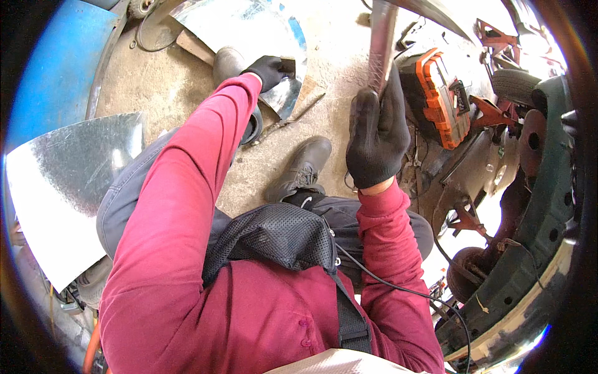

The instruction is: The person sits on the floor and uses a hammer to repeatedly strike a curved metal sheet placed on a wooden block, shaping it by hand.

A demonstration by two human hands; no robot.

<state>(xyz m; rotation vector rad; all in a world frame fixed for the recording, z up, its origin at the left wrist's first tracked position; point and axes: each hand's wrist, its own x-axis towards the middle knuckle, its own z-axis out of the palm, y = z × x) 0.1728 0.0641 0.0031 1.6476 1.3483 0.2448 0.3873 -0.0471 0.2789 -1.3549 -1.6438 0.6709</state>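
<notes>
My gloved left hand (265, 73) is closed on a small dark metal block (286, 67) at the near edge of a curved shiny sheet (249, 28). My left boot (227, 62) rests on that sheet, beside a wooden piece (193, 47). My gloved right hand (377, 137) is closed around the shaft of a hammer (381, 56), raised toward the camera and running out past the top edge. My right boot (298, 165) is on the concrete floor (336, 181).
A second metal sheet (68, 181) lies at left below a blue panel (62, 62). At right are an orange-and-black toolbox (439, 100), red metal stands (473, 221), a tyre (517, 87) and a long dark vehicle part (536, 212). A thin rod (299, 109) lies on the floor.
</notes>
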